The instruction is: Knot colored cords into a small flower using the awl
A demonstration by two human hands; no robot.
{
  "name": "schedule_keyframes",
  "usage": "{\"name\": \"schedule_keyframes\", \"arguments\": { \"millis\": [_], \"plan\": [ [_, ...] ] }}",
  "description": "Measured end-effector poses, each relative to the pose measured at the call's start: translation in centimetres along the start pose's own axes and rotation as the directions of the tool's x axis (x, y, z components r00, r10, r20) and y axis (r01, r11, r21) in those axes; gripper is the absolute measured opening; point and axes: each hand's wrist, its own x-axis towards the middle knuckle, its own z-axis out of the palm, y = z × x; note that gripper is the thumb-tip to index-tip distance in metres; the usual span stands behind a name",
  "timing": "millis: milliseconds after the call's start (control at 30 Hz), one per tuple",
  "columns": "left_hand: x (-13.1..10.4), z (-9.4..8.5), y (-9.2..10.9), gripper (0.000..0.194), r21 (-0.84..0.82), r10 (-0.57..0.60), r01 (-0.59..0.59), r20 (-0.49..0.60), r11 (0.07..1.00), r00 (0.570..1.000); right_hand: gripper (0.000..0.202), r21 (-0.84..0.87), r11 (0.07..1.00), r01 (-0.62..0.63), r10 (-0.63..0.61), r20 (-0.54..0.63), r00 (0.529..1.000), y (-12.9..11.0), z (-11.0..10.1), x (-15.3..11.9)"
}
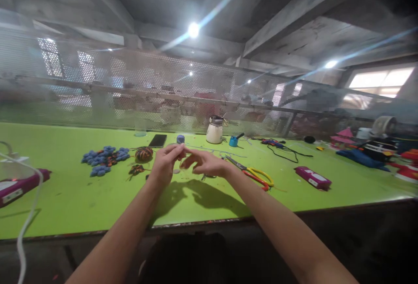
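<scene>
Over the green table, my left hand (165,162) is closed, thumb and fingers pinched together at the tips. What they hold is too small to make out. My right hand (205,163) reaches across to those fingertips, its fingers bent and apart, with nothing clear in them. Left of the hands sit a ball of dark and orange yarn (144,154), a small dark-orange yarn piece (136,170) and a cluster of blue knitted-looking flowers (101,157). Scissors with red and yellow handles (253,175) lie right of my right hand.
Behind my hands stand a dark phone (157,141), a blue spool (180,138), a cream jug (214,131) and a blue pot (233,141). Purple power strips (312,178) lie on both sides, with a white cable (30,214) at left. A perforated screen (196,97) borders the table (124,214).
</scene>
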Motion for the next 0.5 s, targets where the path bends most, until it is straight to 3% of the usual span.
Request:
{"name": "schedule_keyframes", "arguments": {
  "millis": [67,100,167,300,367,433,500],
  "plan": [
    [-0.2,-0.5,1.1,0.015,-0.11,0.041,-0.042,-0.01,0.993,0.999,0.062,0.142,0.99,-0.01,-0.017,0.187,0.982,-0.3,0.2,-0.3],
    [-0.2,-0.9,1.6,0.015,-0.146,0.078,-0.082,-0.03,0.986,0.996,0.051,0.143,0.988,-0.05,0.018,0.221,0.975,-0.4,0.0,-0.6],
    [-0.1,-1.6,2.6,0.017,-0.189,0.153,-0.161,-0.054,0.969,0.987,0.032,0.063,0.991,-0.12,0.107,0.177,0.978,-0.3,-0.9,-1.3],
    [0.9,-2.1,3.6,0.022,-0.31,0.241,-0.26,-0.101,0.914,0.965,0.033,-0.133,0.979,-0.156,0.145,-0.084,0.986,0.1,-2.7,-1.7],
    [1.4,-2.0,4.4,0.024,-0.361,0.222,-0.253,-0.128,0.897,0.967,0.04,-0.294,0.941,-0.166,0.155,-0.061,0.986,0.5,-2.5,-1.3],
    [1.6,-1.6,5.7,0.023,-0.376,0.214,-0.257,-0.154,0.89,0.965,0.049,-0.447,0.887,-0.113,0.153,0.054,0.987,1.1,-1.5,-0.9],
    [1.2,-1.0,7.8,0.021,-0.354,0.32,-0.362,-0.171,0.863,0.932,0.044,-0.529,0.847,-0.059,0.155,0.138,0.978,1.6,-0.6,-0.5]
  ]
}}
